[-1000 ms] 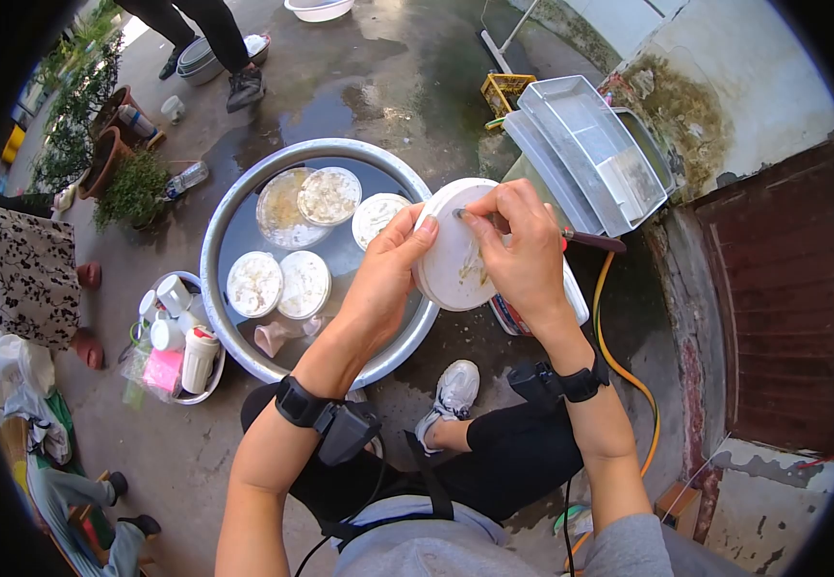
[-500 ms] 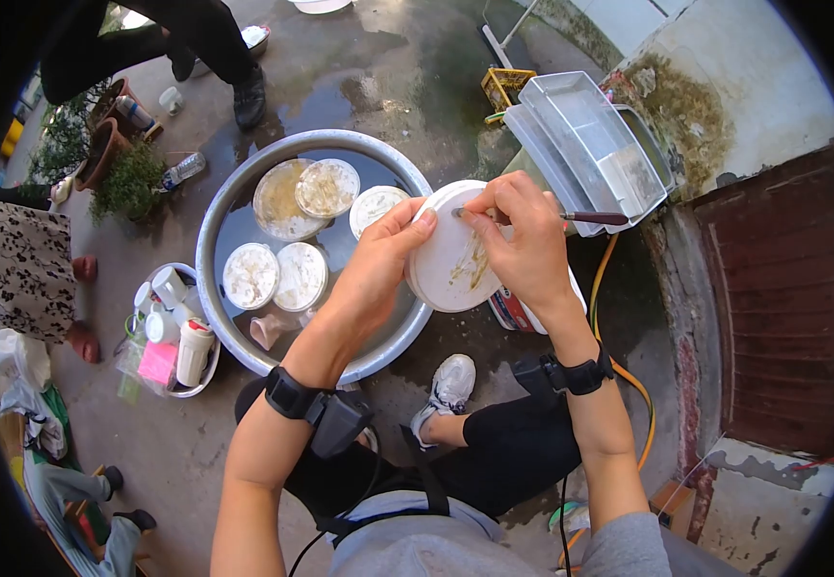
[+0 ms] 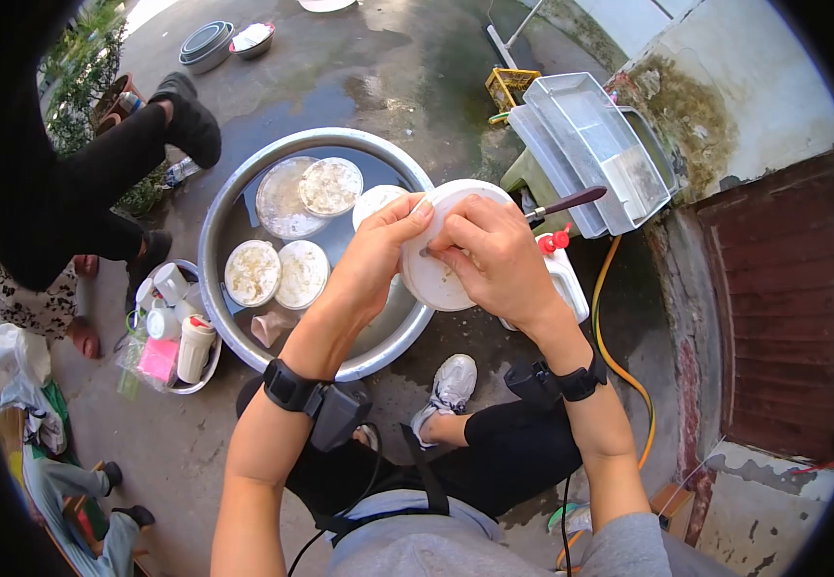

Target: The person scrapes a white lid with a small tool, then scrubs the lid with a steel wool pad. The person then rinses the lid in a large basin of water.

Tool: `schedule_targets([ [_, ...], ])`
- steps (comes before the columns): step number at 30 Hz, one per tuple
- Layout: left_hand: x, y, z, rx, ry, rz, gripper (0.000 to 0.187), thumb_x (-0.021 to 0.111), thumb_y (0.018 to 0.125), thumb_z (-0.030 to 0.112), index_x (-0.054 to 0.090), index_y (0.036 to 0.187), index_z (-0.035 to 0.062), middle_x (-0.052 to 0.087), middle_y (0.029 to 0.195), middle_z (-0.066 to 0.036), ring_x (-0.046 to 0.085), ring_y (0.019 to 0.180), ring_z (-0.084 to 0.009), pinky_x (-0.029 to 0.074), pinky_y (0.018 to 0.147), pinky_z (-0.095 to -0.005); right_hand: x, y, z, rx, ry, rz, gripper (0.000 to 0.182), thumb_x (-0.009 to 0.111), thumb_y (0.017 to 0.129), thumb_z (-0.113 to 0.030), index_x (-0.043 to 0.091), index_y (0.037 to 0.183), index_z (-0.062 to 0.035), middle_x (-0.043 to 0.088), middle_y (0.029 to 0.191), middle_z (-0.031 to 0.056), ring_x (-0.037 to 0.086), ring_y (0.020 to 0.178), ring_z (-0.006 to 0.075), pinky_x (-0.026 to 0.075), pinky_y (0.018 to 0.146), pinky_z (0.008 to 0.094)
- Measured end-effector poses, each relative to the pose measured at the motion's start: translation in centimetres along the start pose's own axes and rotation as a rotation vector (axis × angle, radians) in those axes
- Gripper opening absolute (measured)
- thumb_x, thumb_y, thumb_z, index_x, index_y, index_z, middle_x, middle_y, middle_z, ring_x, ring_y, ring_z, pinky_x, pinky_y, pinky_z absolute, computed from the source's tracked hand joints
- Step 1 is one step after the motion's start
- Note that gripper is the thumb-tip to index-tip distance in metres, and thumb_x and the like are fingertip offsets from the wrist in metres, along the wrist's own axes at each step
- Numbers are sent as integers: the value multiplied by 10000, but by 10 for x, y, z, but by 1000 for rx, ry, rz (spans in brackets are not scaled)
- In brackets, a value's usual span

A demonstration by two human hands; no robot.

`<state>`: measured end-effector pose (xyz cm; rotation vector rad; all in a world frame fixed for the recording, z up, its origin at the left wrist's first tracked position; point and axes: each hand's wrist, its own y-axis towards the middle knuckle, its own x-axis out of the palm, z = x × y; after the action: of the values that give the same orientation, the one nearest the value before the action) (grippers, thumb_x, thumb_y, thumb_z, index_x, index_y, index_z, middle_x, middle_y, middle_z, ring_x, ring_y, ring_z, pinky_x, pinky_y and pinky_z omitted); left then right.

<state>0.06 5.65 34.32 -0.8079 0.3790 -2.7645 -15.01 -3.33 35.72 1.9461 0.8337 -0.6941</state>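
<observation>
My left hand grips the left rim of a round white lid, which it holds up over the right edge of a large metal basin. Closed around a slim metal tool with a dark handle, my right hand presses the tool's tip near the lid's middle. The handle sticks out up and to the right. A little brown residue shows on the lid; my right hand covers much of its face. Several lids with whitish and brown grime, one a stained lid, float or lie in the basin's water.
A bowl of cups and bottles stands left of the basin. At right are stacked clear plastic bins, a white jug with a red cap and a yellow hose. Another person's dark-clad leg is at upper left.
The tool tip has moved down and left across the lid, and less brown smear shows there. The other person has stepped left and nearer, uncovering stacked basins at the top left.
</observation>
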Motion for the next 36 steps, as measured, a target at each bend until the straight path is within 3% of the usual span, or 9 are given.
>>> schedule_targets([
  [8,-4,0,-1,-47,16,8,219,557,994,256,642,1109,90,659,1028,-5,601,940,-83,473,843,-269,-4,1,0,9,-75,-6,99,697,773,-108,615,827,-102,594,850,42,603,849,250,402,723,378],
  [13,-6,1,-1,-33,28,-8,265,571,989,299,626,1147,94,654,1035,6,630,938,-77,502,824,-253,2,1,2,-77,47,15,92,695,775,-102,616,821,-103,590,844,37,603,842,249,395,705,380],
  [18,-4,-1,0,-59,47,-14,277,578,987,308,630,1147,89,652,1038,1,624,935,-77,498,825,-255,-7,2,0,64,-50,2,100,700,773,-95,609,814,-104,587,848,32,599,836,243,397,712,372],
  [21,-4,0,-3,-38,75,-35,282,577,988,309,634,1153,89,655,1039,-6,628,945,-80,500,827,-264,-2,1,-2,-31,37,8,102,701,773,-89,607,809,-104,581,842,30,593,823,239,387,702,369],
  [36,-9,1,0,-115,107,-52,262,557,997,249,645,1159,63,665,1054,-23,626,970,-97,503,844,-270,-6,3,0,41,2,-35,92,693,782,-94,605,806,-109,582,837,27,598,832,234,396,709,370],
])
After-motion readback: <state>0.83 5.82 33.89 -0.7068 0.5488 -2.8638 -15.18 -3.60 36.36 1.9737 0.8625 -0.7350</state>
